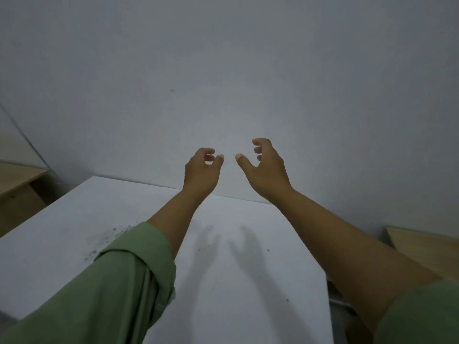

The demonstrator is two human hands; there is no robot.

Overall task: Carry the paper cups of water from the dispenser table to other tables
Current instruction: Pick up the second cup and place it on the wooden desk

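My left hand (202,168) and my right hand (264,167) are raised side by side above the far edge of a white table (236,281), close to a plain grey wall. Both hands are empty, with fingers curled loosely and apart. Green sleeves are pushed up on both arms. No paper cup or water dispenser is in view.
The grey wall (223,83) fills the upper half of the view. A wooden table or shelf (17,180) stands at the left, and another wooden surface (427,249) lies at the right. Dark specks (109,238) mark the white tabletop near my left sleeve.
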